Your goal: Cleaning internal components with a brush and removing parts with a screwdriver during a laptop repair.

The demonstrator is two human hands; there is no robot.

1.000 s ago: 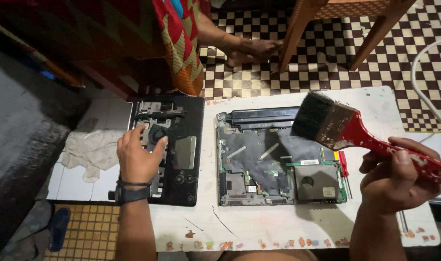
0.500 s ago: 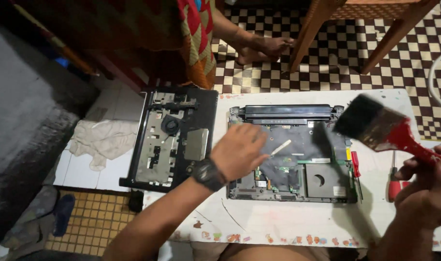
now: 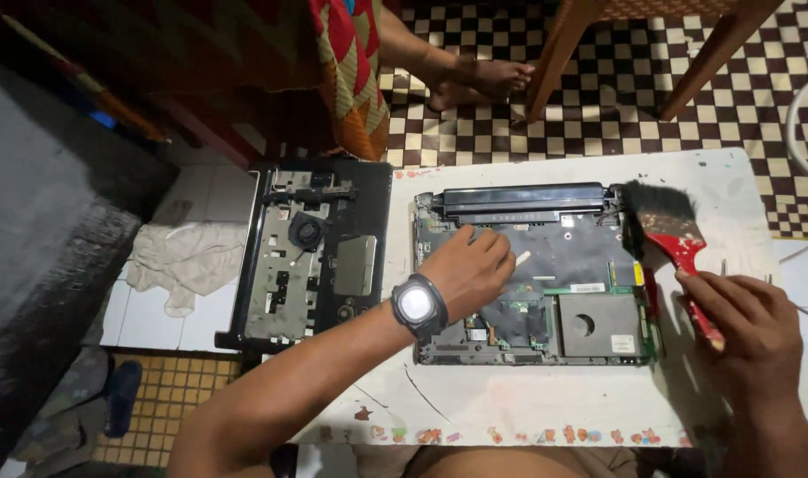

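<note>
Red-handled brush [image 3: 674,243], gripped by our right hand [image 3: 740,323], has come down beside the opened laptop base [image 3: 532,274] on the desk [image 3: 528,407]; our left hand [image 3: 466,270], fingers curled, now rests upon it.

Glossy red-handled brush [image 3: 674,239] with black bristles; matt white table [image 3: 545,407]; crumpled cloth [image 3: 187,261].

Both forearms are bare, with no sleeves showing, and the left hand [image 3: 467,268] has a black-strapped wristwatch [image 3: 416,304] with a round pale face at its wrist, while the right hand [image 3: 747,332] wears nothing.
</note>
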